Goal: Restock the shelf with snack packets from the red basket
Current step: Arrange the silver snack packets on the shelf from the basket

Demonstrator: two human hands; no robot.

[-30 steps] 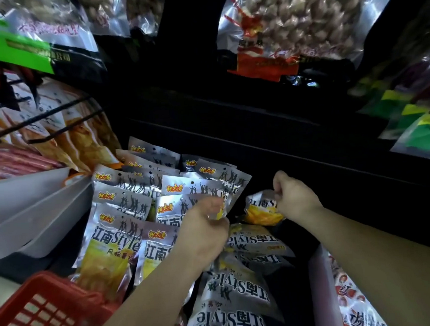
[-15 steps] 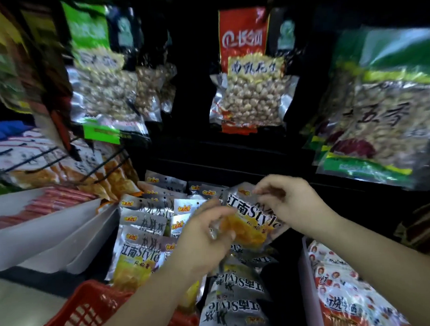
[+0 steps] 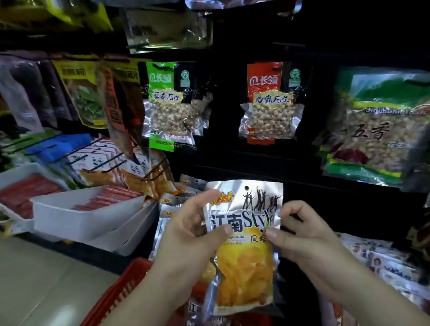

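A silver snack packet (image 3: 245,261) with a yellow window hangs upright in front of the shelf, held by both hands. My left hand (image 3: 190,237) pinches its left edge between thumb and fingers. My right hand (image 3: 298,230) pinches its right edge. Below, the red basket (image 3: 116,297) shows its mesh wall at the bottom centre, with more packets partly hidden behind my arms. More of the same silver packets (image 3: 171,203) lie stacked on the shelf behind my left hand.
White trays (image 3: 86,218) with red sausages sit on the left. Peanut bags (image 3: 268,104) hang on hooks above, and a large green bag (image 3: 388,129) hangs at the right. Wire pegs (image 3: 103,164) stick out at the left. Tiled floor (image 3: 27,287) lies lower left.
The packet was picked up off the shelf pile and turned upright, now held by both hands. The view tilted upward, showing the higher hooks.
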